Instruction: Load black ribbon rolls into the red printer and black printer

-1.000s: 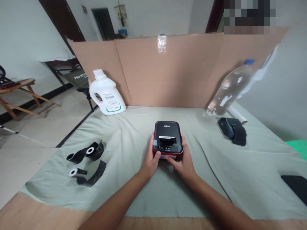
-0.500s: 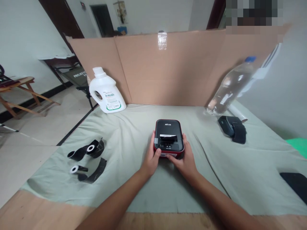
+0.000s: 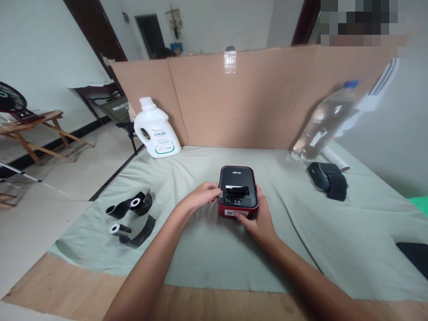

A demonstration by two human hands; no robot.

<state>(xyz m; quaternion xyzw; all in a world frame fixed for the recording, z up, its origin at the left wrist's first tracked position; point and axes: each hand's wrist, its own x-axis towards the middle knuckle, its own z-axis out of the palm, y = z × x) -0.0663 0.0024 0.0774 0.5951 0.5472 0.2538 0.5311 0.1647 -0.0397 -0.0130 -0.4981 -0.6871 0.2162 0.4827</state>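
The cloth-covered bench (image 3: 214,303) carries a cardboard panel (image 3: 230,107) along its far side, with a clear bottle (image 3: 323,122) and white jug (image 3: 157,131) near opposite ends, perhaps to prop it. The black-and-red device (image 3: 237,177) sits on the bench in front, central and within easy reach. The right hand (image 3: 261,218) curls around its right side, thumb at the front, seemingly steadying it; the left hand (image 3: 203,196) has bunched fingertips at the left edge, but whether they pinch anything I cannot tell.

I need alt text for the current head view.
A person's left hand is at the left edge of a black-and-red device on pale green cloth; the right hand holds its right side. Cardboard stands behind.
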